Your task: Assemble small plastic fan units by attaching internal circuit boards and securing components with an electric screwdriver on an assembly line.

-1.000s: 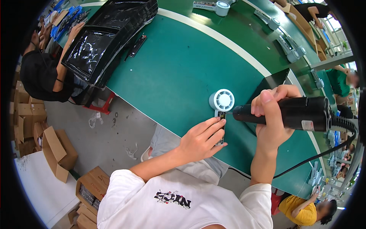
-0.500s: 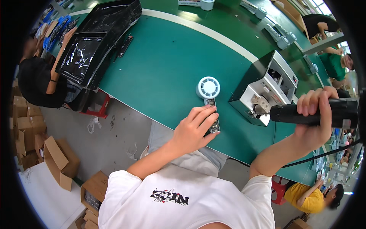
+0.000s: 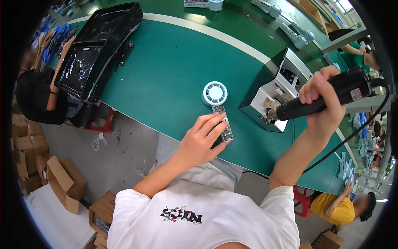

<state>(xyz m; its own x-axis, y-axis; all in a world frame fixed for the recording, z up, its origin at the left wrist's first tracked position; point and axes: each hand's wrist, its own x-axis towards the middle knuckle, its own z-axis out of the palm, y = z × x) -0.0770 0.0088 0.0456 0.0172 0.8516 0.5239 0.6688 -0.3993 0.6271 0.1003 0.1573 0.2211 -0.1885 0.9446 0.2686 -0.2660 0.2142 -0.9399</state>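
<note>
A pale blue handheld fan [image 3: 215, 93] lies face up on the green table, round head away from me, circuit board showing in its opened handle. My left hand [image 3: 201, 139] is closed over that handle, fingers across its top and thumb at the near end. My right hand [image 3: 325, 97] grips a black corded electric screwdriver [image 3: 299, 107] held almost level. The tool's tip points left, at the front of a silver-and-black box-shaped screw feeder [image 3: 253, 93]; whether it touches a screw there is too small to tell.
Black plastic-lined trays [image 3: 81, 66] stand at the table's left, beside a co-worker in black [image 3: 39, 97]. More fans [image 3: 296, 39] lie on the far bench. The screwdriver's cord [image 3: 352, 143] loops at right. Cardboard boxes [image 3: 66, 182] sit at lower left.
The screwdriver has tilted, its rear end rising, and its tip has come down to the screw feeder's front. My left hand stays on the fan. The whole view has shifted slightly.
</note>
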